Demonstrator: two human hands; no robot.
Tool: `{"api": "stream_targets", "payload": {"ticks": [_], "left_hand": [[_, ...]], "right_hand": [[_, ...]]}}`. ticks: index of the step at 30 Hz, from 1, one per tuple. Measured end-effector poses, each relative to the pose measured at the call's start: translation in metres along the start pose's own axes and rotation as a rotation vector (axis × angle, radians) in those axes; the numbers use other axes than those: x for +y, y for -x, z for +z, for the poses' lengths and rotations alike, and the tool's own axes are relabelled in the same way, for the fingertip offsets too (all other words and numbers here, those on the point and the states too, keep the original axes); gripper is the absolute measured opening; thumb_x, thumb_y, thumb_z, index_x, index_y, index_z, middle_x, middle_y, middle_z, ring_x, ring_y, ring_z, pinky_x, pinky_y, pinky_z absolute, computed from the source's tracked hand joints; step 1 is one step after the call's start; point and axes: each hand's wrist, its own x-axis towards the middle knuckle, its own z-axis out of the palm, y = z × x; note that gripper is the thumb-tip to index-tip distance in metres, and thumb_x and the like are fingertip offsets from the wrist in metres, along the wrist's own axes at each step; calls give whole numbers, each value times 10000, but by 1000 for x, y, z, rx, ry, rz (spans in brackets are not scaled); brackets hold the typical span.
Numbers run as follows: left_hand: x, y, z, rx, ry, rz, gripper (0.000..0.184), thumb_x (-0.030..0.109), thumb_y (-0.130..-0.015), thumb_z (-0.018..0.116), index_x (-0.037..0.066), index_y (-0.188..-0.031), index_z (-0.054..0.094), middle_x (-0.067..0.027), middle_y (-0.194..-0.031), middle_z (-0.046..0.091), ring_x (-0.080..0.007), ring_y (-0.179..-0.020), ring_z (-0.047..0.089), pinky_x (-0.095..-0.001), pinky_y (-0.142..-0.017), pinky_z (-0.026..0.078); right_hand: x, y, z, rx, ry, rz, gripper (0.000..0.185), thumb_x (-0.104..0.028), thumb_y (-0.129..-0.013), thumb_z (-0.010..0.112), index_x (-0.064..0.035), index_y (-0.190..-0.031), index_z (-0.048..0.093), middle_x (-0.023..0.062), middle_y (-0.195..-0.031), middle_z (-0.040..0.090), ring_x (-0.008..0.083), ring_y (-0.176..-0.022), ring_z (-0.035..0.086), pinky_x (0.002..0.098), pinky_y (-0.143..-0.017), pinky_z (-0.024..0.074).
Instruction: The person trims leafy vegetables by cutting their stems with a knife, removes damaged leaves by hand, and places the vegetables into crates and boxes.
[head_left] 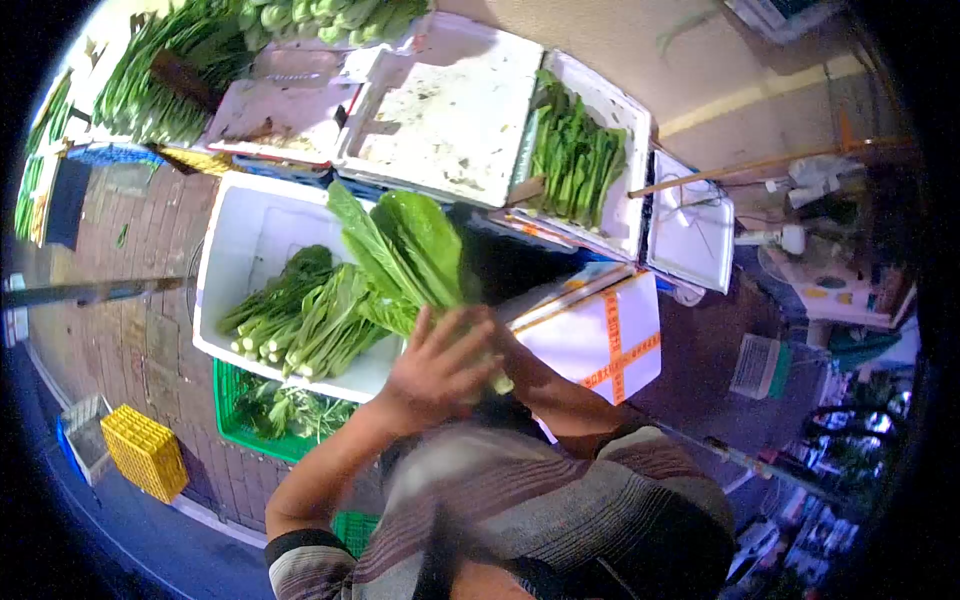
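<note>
A bunch of romaine lettuce is held up in front of me, its broad leaves pointing away and its pale stem end toward my chest. My left hand lies across the lower part of the bunch, blurred, with its fingers spread. From the other side my right hand grips the bunch, its fingers mostly hidden behind the left hand. Close to the left hand, a white foam box holds bundles of leafy greens with their stems toward me.
Behind stand a soiled white foam lid and a foam box of long-stemmed greens. A green crate sits below the left box; a taped foam box stands at right. A yellow crate is on the ground at left.
</note>
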Motion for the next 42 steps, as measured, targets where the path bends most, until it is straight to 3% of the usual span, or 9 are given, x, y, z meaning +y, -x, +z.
{"api": "stream_targets", "payload": {"ticks": [6, 11, 14, 20, 23, 25, 37, 40, 42], "left_hand": [[9, -40, 8, 42, -20, 228, 654, 367, -759, 758, 202, -1353, 542, -109, -1517, 396, -426, -1410, 302, -646, -1147, 166], [-14, -50, -7, 174, 240, -144, 617, 322, -767, 787, 77, -1284, 555, -155, -1425, 478, -424, -1382, 339, -611, -1139, 212], [-42, -23, 17, 264, 327, -406, 551, 264, -771, 772, 58, -1246, 585, -168, -1344, 549, -419, -1333, 402, -555, -1120, 282], [-79, 65, 63, 431, 366, -828, 478, 101, -754, 774, 7, -1190, 603, -173, -1208, 621, -361, -1190, 540, -437, -1039, 410], [-77, 102, 75, 406, 425, -1164, 455, 149, -811, 761, -12, -1201, 591, -200, -1195, 617, -329, -1158, 565, -403, -997, 434], [-78, 119, 82, 423, 602, -1363, 470, 163, -820, 752, -34, -1213, 585, -218, -1215, 608, -323, -1167, 557, -405, -1008, 421], [-78, 133, 97, 423, 591, -1537, 595, 353, -836, 732, -19, -1276, 584, -217, -1304, 595, -308, -1248, 539, -393, -1064, 389], [-86, 144, 110, 435, 512, -1473, 551, 370, -851, 724, 11, -1251, 604, -186, -1175, 670, -284, -1073, 640, -375, -899, 493], [-92, 144, 103, 425, 431, -1564, 402, 326, -858, 707, 25, -1122, 671, -179, -1039, 705, -293, -940, 683, -384, -823, 521]], "right_hand": [[-6, 31, -71, 331, -680, 93, 510, -285, -921, 601, -9, -1330, 472, 157, -1257, 569, 258, -1130, 586, 377, -1000, 469], [-17, 45, -169, 480, -844, -76, 514, -298, -880, 647, -9, -1288, 527, 170, -1200, 603, 287, -1111, 595, 410, -985, 476], [-30, 13, -213, 1013, -443, -12, 497, -354, -834, 617, 15, -1167, 593, 152, -990, 671, 281, -862, 662, 383, -781, 542], [61, -74, -351, 870, 392, 35, 436, -162, -859, 643, -21, -1258, 537, 65, -1064, 643, 154, -918, 605, 329, -832, 496], [127, -123, -371, 930, 899, 560, 794, -453, -731, 751, 52, -1279, 477, 281, -1192, 617, 440, -1098, 602, 484, -926, 468], [146, -148, -356, 777, 1047, 807, 833, -464, -749, 700, 42, -1353, 428, 297, -1238, 594, 452, -1133, 587, 485, -977, 459], [156, -170, -369, 566, 904, 645, 747, -608, -785, 651, 15, -1198, 624, 290, -1204, 618, 413, -1105, 608, 470, -950, 466], [188, -139, -430, 653, 1210, 886, 1013, -683, -772, 657, 97, -1380, 440, 292, -1403, 478, 416, -1294, 466, 452, -1092, 359], [220, -81, -455, 890, 972, 467, 902, -648, -807, 657, 57, -1346, 496, 252, -1287, 579, 369, -1184, 547, 433, -1026, 422]]}}
